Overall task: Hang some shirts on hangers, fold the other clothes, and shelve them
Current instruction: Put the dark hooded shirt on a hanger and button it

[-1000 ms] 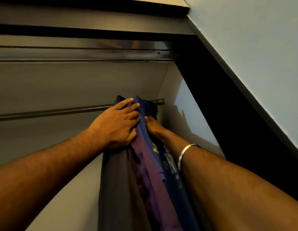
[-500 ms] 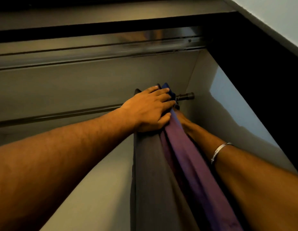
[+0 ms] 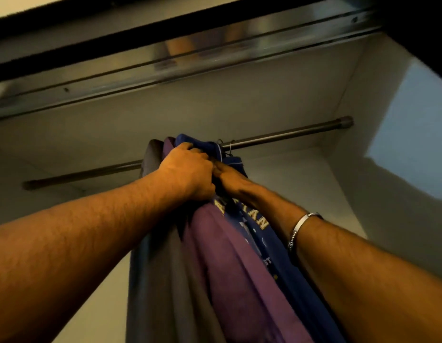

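Shirts [image 3: 229, 263] in both raised hands [image 3: 187, 169]

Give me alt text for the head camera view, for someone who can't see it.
Both hands reach up into a wardrobe: the left hand grips the blue shirt near the closet rod, the right hand beside it. A purple shirt and a grey shirt hang alongside.

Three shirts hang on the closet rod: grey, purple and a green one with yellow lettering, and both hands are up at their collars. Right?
Not quite. In the head view the lettered shirt is blue, not green. The grey shirt and purple shirt hang on the rod, with the left hand and right hand at the collars.
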`<act>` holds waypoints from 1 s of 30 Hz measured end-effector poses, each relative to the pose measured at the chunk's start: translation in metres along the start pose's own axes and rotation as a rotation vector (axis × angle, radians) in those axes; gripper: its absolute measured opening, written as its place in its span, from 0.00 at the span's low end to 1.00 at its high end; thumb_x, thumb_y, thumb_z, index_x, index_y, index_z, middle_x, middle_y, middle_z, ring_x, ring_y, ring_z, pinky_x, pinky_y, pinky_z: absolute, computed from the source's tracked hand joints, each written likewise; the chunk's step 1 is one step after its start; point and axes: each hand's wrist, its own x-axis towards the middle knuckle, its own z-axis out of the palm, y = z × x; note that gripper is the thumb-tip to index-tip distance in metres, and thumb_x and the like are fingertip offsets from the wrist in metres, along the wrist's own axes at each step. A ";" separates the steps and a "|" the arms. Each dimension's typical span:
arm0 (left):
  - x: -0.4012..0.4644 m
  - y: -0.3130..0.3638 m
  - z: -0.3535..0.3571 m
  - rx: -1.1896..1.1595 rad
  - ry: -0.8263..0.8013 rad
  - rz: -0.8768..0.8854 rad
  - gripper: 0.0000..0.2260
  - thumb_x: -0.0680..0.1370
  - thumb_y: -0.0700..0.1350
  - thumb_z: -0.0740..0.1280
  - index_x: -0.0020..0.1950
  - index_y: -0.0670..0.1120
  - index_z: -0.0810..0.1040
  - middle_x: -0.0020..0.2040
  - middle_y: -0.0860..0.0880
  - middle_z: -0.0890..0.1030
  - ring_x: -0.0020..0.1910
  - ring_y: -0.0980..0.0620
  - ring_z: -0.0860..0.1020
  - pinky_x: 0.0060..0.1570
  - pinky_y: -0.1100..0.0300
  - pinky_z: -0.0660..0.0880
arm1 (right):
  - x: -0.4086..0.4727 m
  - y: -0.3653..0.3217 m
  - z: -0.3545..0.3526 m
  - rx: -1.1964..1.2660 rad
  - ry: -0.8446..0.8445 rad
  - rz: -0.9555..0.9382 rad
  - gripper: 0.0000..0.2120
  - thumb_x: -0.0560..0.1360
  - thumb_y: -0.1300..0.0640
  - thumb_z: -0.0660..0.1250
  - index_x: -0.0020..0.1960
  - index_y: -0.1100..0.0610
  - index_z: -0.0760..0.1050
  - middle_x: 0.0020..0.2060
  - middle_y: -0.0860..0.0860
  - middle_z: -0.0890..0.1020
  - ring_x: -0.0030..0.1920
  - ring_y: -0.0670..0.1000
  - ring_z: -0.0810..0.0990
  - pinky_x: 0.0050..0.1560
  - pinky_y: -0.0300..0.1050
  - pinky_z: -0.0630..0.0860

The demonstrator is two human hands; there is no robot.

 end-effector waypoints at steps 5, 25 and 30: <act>-0.055 -0.065 0.053 0.054 -0.047 -0.017 0.33 0.78 0.62 0.60 0.80 0.49 0.64 0.79 0.48 0.65 0.79 0.49 0.60 0.80 0.49 0.48 | 0.004 -0.029 0.087 0.079 -0.032 -0.066 0.24 0.85 0.56 0.55 0.80 0.53 0.57 0.76 0.55 0.67 0.75 0.56 0.66 0.74 0.48 0.65; -0.111 -0.118 0.107 0.217 0.104 0.066 0.40 0.78 0.69 0.56 0.81 0.43 0.59 0.77 0.45 0.67 0.75 0.45 0.64 0.78 0.47 0.55 | 0.009 0.001 0.136 -0.064 0.639 -0.039 0.26 0.80 0.45 0.65 0.73 0.57 0.67 0.71 0.59 0.69 0.70 0.60 0.69 0.68 0.56 0.70; -0.092 -0.091 0.099 0.256 0.136 0.034 0.39 0.79 0.69 0.54 0.79 0.42 0.62 0.76 0.44 0.65 0.73 0.44 0.64 0.76 0.47 0.55 | 0.009 0.037 0.136 -0.082 0.538 0.167 0.37 0.78 0.31 0.55 0.81 0.41 0.45 0.81 0.52 0.49 0.80 0.62 0.46 0.75 0.71 0.50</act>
